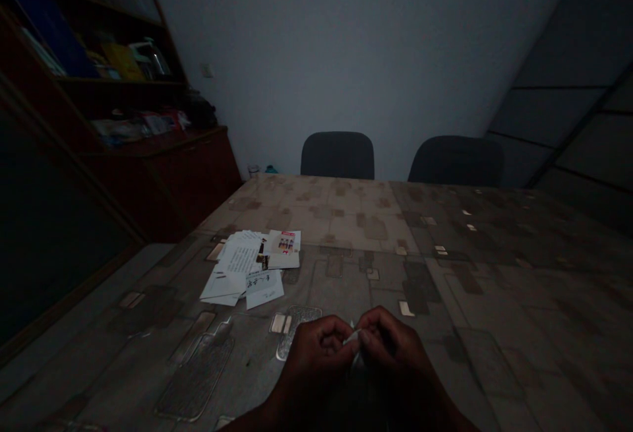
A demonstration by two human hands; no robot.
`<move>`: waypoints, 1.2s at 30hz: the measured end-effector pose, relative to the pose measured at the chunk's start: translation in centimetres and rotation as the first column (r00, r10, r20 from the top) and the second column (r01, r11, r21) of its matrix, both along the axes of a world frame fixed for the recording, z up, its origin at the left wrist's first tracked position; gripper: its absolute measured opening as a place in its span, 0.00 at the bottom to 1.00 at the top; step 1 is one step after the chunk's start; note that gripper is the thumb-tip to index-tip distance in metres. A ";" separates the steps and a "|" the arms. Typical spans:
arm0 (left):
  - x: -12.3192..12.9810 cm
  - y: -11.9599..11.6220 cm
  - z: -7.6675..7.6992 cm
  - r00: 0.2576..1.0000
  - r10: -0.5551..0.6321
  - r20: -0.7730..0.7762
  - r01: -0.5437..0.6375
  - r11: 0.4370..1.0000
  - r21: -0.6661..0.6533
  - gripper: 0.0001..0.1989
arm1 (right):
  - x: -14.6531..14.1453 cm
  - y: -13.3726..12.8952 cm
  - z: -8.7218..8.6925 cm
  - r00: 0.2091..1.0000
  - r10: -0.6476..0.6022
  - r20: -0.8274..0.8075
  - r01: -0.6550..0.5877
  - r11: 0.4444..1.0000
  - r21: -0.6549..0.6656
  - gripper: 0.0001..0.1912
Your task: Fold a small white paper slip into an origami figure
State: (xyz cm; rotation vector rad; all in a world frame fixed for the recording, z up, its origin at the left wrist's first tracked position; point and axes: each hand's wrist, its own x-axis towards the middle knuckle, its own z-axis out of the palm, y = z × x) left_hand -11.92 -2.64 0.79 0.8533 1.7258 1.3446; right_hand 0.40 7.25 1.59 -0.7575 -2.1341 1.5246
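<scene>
A small, thin, pale piece of something like paper (353,338) is sitting low in the middle of the frame, between the left hand (321,346) and the right hand (393,339). Both are pinching it with bent fingers, so neither is nearer. Its long way is hiding in the dark. White printed cards (237,259) are lying in a messy pile, left of centre, on the brown patterned worktop (346,293). Two dark grey chairs (337,155) are standing behind, near a plain wall (346,43).
</scene>
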 end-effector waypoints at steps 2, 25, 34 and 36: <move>0.0 0.0 0.1 0.999 -0.006 0.041 0.004 0.999 0.031 0.12 | -0.1 0.0 -0.1 1.000 -0.014 -0.010 0.014 1.000 0.009 0.10; -0.6 0.1 -0.3 0.996 0.085 0.018 -0.086 0.956 0.282 0.08 | -0.8 -1.0 -1.7 0.997 -0.044 -0.058 0.022 0.942 -0.335 0.14; -0.3 0.1 -0.5 0.964 0.168 0.207 -0.216 0.948 0.235 0.11 | -0.7 -1.3 -0.7 0.998 -0.013 -0.060 -0.005 0.956 -0.294 0.12; -0.4 0.1 -0.4 0.968 0.165 0.190 -0.210 0.946 0.246 0.11 | -0.7 -1.3 -0.7 0.997 -0.044 -0.065 0.024 0.961 -0.277 0.12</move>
